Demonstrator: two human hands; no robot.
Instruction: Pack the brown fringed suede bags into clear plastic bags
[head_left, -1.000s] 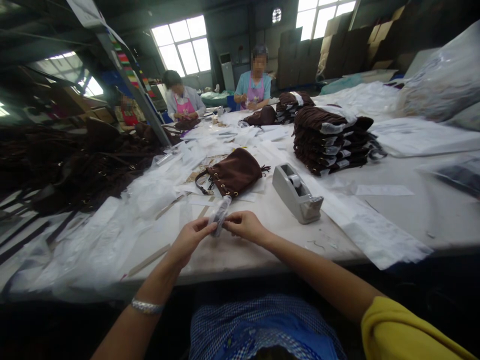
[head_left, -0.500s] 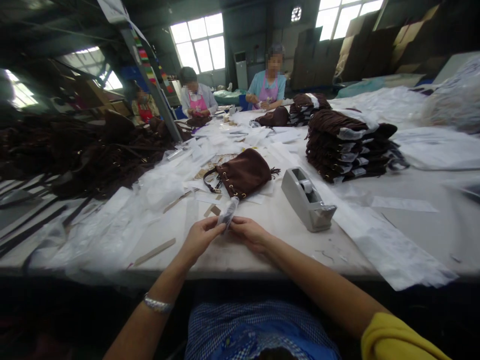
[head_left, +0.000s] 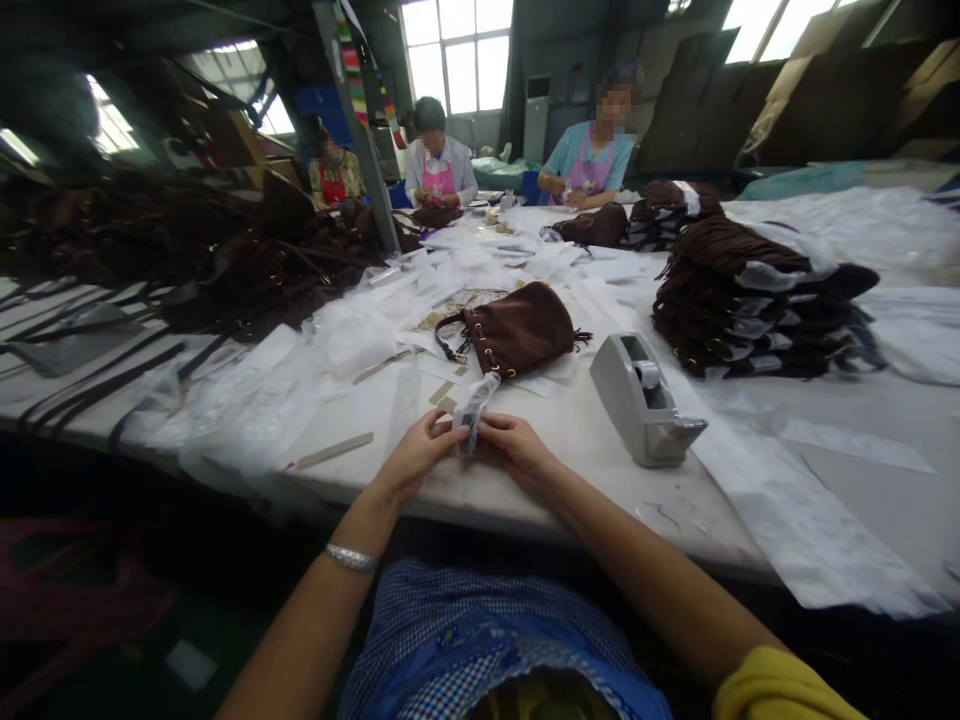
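Note:
A dark brown drawstring bag (head_left: 523, 330) with gold eyelets lies on its side in front of me, its strap and buckle to the left and a tassel to the right. From its near edge a piece of clear plastic wrap (head_left: 477, 398) reaches toward me, with something dark inside, perhaps part of the strap. My left hand (head_left: 420, 450) pinches the wrap from the left between thumb and fingers. On the other side, my right hand (head_left: 517, 448) closes its fingertips on the same wrap. Both hands rest low over the table's near part.
A grey tape dispenser (head_left: 643, 405) stands right of my hands. Behind it is a stack of wrapped brown bags (head_left: 757, 300). Plastic sheets (head_left: 232, 410) and a cardboard strip (head_left: 334, 450) lie left. More brown bags (head_left: 255, 260) are heaped far left. Several co-workers sit across the table.
The view has swung left, so everything sits further right in it. Both hands stay on the plastic wrap, which now looks looser and more spread between my fingers.

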